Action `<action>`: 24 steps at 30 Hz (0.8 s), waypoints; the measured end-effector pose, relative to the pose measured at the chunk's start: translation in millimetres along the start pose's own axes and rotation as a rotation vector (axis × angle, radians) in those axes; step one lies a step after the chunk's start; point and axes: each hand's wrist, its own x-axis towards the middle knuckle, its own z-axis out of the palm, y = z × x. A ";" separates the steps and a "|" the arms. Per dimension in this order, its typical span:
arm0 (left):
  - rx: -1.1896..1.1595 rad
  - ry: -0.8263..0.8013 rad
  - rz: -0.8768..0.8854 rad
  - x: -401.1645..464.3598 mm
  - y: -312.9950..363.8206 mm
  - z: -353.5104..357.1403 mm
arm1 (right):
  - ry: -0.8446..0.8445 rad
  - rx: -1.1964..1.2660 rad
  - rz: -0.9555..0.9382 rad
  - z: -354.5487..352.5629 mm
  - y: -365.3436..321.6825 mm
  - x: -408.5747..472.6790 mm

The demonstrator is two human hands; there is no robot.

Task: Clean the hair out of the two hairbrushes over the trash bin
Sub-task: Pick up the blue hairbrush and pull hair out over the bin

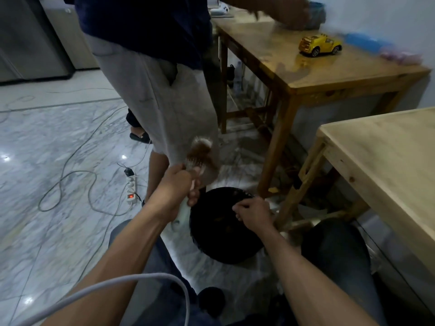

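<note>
My left hand [179, 184] grips a pale hairbrush [199, 156] by its handle, head pointing up and away, with brown hair tangled in the bristles. The brush is just left of and above the black trash bin [204, 241] on the floor. My right hand [253, 211] hovers over the bin's far right rim with its fingers pinched together; I cannot make out what they hold. A second brush, blue and blurred [367, 42], lies on the far wooden table [329, 76].
Another person in grey trousers [162, 97] stands right behind the bin, reaching over the far table. A yellow toy car [320, 44] sits on that table. A lighter wooden table [388, 156] is at my right. A power strip [131, 188] and cables lie on the marble floor.
</note>
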 end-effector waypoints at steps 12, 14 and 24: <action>0.422 0.140 0.047 12.6 -28.2 2.3 | -0.305 0.170 0.121 -22.9 -50.7 4.2; 0.425 0.143 0.022 14.8 -33.6 4.1 | -0.277 0.336 0.091 -32.2 -60.6 0.1; 0.394 0.104 0.027 7.2 -29.9 16.4 | -0.063 0.237 -0.067 -21.2 -52.8 -0.3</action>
